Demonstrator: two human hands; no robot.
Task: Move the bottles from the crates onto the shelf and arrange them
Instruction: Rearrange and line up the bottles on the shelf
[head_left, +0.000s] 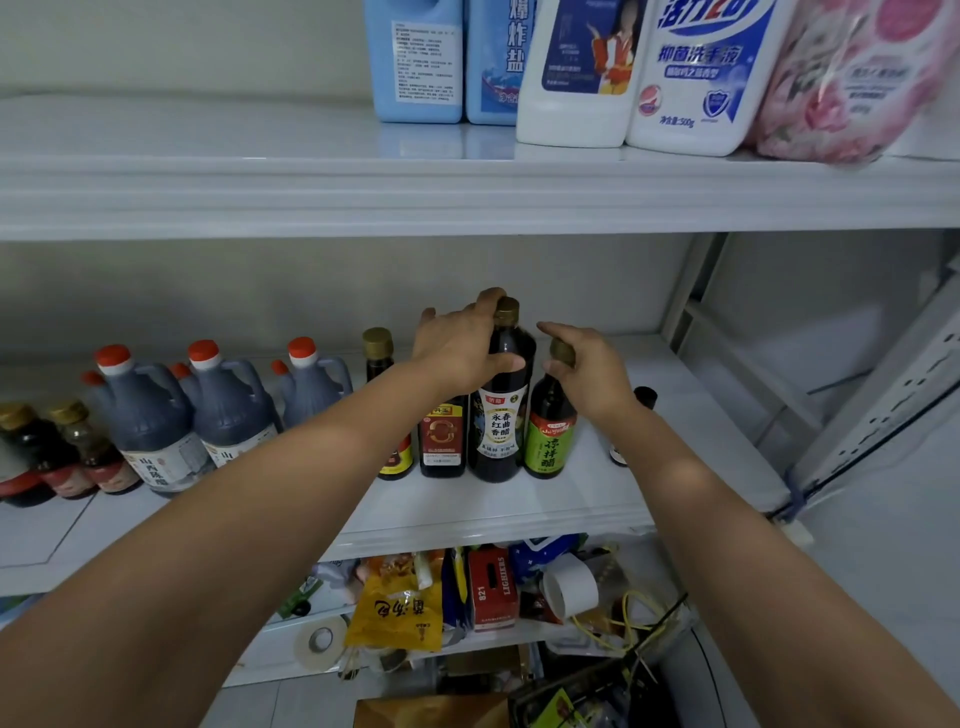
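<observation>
Gripping the tall dark bottle (501, 415) with curled left hand (457, 353), right hand (592, 374) pinching the cap of the green-labelled bottle (548, 441) just right, likely aligning both on the shelf (467, 525).

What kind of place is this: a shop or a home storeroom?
Probably a home storeroom, though I cannot be sure. A white shelf holds vinegar jugs, a tall dark bottle and a green-label bottle; detergent bottles stand above; mixed household clutter lies below.
</observation>
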